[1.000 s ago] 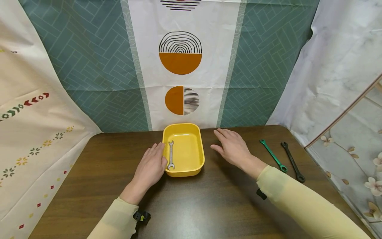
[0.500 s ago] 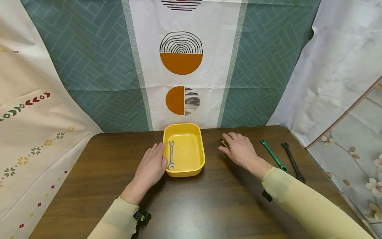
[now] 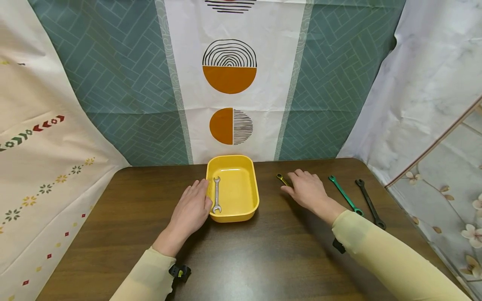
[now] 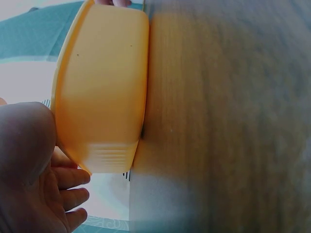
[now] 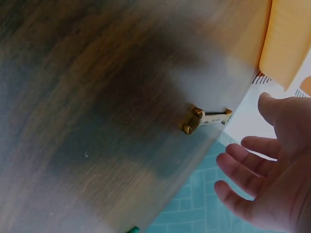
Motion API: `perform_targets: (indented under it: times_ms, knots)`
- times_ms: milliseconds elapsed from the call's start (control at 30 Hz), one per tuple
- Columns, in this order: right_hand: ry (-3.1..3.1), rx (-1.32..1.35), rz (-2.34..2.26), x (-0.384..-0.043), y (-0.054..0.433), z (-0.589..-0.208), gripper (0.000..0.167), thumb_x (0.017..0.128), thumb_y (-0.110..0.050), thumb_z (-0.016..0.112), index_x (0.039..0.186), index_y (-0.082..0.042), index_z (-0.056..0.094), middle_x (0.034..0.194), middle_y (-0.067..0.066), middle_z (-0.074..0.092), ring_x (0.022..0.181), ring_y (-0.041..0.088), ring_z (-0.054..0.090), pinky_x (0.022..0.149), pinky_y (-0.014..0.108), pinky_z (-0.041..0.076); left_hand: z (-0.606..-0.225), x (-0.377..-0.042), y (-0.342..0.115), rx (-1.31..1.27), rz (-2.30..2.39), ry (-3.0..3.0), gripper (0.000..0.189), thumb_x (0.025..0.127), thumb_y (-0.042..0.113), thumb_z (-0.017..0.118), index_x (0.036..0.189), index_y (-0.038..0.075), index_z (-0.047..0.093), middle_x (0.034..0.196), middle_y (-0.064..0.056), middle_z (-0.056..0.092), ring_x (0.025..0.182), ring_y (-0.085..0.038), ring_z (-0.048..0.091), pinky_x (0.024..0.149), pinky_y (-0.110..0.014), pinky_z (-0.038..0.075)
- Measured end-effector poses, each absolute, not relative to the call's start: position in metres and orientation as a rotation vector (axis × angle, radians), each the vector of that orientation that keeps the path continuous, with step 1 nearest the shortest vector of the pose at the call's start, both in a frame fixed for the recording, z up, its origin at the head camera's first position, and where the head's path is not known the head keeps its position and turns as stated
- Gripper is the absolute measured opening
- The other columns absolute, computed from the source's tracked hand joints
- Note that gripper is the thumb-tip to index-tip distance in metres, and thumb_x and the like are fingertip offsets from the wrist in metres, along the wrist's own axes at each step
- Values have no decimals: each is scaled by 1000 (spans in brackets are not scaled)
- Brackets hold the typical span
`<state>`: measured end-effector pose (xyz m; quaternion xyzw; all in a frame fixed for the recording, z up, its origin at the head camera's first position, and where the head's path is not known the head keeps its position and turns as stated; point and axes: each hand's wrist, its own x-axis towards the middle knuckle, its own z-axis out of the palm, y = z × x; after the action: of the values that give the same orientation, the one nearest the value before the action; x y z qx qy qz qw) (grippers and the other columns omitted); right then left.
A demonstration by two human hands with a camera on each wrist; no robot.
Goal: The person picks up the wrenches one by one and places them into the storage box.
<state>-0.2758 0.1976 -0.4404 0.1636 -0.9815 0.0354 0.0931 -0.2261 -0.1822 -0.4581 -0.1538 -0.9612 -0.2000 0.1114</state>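
A yellow tray (image 3: pixel 236 196) stands at the middle of the wooden table, with a silver open-ended wrench (image 3: pixel 216 194) lying along its left side. My left hand (image 3: pixel 191 206) rests against the left rim, fingers straight; the left wrist view shows the thumb by the tray's outer wall (image 4: pixel 102 87). To the tray's right lies a small gold wrench (image 5: pixel 206 119), partly covered by my right hand (image 3: pixel 306 190) in the head view. That hand hovers above it with fingers spread and loosely bent, apart from the wrench in the right wrist view.
A green wrench (image 3: pixel 345 196) and a longer black wrench (image 3: pixel 370 204) lie further right on the table (image 3: pixel 241 259). Patterned cloth (image 3: pixel 233 92) hangs behind the table's back edge, and more cloth hangs at both sides.
My right hand has moved right and slightly down, uncovering one end of the gold wrench. The left hand and tray have stayed in place.
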Motion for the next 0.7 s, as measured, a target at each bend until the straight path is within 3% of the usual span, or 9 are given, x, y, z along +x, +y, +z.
perform_targets:
  times_ms: [233,500,700]
  knots:
    - [-2935,475,103,-277,201,-438,50,105,-42,75,131,1,74,118,18,72,107,40,71,89,58,59,-456,-227,-183,-449,-587,-2829,59,111,15,53,163,-11,43,168,-27,45,159,-45,38,132,-58,27]
    - [-3029,403,144,-272,209,-438,39,102,-40,80,111,-3,74,94,9,65,79,30,67,67,48,58,-461,-227,-179,-456,-598,-2851,59,111,15,54,163,-10,43,168,-26,46,159,-44,38,132,-58,27]
    - [-3066,385,162,-267,211,-445,34,102,-38,80,107,-6,73,92,6,66,78,26,68,68,49,60,-464,-224,-178,-460,-595,-2842,58,111,15,55,163,-10,45,167,-26,48,158,-45,40,131,-58,28]
